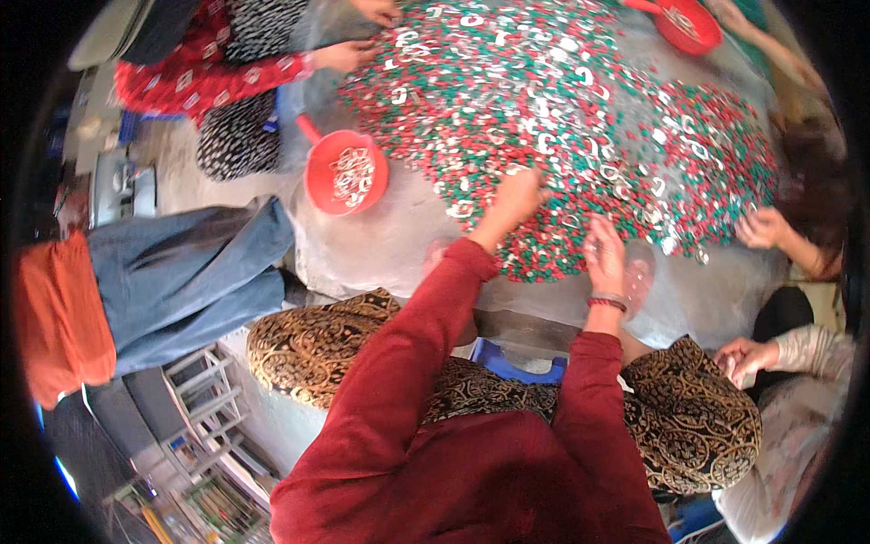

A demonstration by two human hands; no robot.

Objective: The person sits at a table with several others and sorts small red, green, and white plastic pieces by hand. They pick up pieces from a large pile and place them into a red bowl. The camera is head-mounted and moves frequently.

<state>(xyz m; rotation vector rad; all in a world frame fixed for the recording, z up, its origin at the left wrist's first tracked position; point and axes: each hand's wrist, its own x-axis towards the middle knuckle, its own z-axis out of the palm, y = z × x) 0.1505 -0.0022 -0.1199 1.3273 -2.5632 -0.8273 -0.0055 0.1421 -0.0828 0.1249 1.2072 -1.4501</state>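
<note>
— What's under the hands?
— A wide heap of small red, green and white pieces [562,118], many white ones ring-shaped, spread flat over a clear plastic sheet [390,245].
— Its near edge?
— Mostly red and green, thinning out raggedly.

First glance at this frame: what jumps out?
A huge heap of small red, green and white pieces spreads over the clear plastic sheet across the upper middle. The person's left hand and right hand, in dark red sleeves, reach into its near edge. A red scoop bowl holding white rings sits at the heap's left, and other people's hands work the far and right edges.
</note>
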